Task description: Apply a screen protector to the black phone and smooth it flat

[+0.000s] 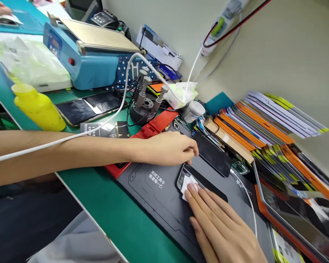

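A smartphone (pixel 182 176) lies face up on a dark grey work mat (pixel 150 201). My right hand (pixel 222 223) lies over its lower part, fingers together and pressing a folded white wipe (pixel 189 181) onto the screen. My left hand (pixel 168 148) reaches in from the left with curled fingers. Its fingertips are bent down at the phone's far end, and what they pinch, if anything, is hidden. Just beyond the phone rests a black slab (pixel 212 153) that looks like another phone or a screen.
A yellow bottle (pixel 38 107), a phone (pixel 91 107) and a blue machine (pixel 98 69) stand at left. Behind my left hand are a black tool stand (pixel 146 104) and red holder (pixel 159 126). Boxed parts (pixel 257 120) line the right. A white cable (pixel 127 78) crosses my forearm.
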Demonstrator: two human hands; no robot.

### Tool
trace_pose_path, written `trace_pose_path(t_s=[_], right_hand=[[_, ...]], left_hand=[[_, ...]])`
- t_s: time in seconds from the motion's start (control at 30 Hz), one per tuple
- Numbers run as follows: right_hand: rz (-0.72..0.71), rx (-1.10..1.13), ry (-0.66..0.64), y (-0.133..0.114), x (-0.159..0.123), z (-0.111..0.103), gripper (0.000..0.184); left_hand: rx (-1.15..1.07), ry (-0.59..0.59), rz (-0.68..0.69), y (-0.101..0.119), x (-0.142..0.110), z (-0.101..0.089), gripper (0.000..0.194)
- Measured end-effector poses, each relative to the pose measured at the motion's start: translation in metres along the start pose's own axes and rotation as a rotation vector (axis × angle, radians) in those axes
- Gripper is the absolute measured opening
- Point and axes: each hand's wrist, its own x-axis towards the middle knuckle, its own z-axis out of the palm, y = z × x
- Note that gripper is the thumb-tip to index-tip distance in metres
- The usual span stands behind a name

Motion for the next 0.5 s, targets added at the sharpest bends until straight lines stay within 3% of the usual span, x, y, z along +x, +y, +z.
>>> trace_pose_path(t_s=[0.1,0.23,0.37,0.5], right_hand=[[0.017,0.070,0.012,-0.002,0.020,0.002,0.041],[0.113,0.163,0.021,0.016,0.035,0.011,0.038],[0.166,0.175,0.039,0.031,0.022,0.017,0.043],[0.172,0.122,0.049,0.020,0.008,0.011,0.045]], left_hand=[[-0.060,0.015,-0.028,-0.003,0.000,0.002,0.030],[-0.118,0.084,-0.026,-0.007,0.002,0.005,0.030],[-0.094,0.130,-0.001,-0.008,0.001,0.007,0.031],[-0.028,0.106,-0.006,-0.006,0.000,0.006,0.029]])
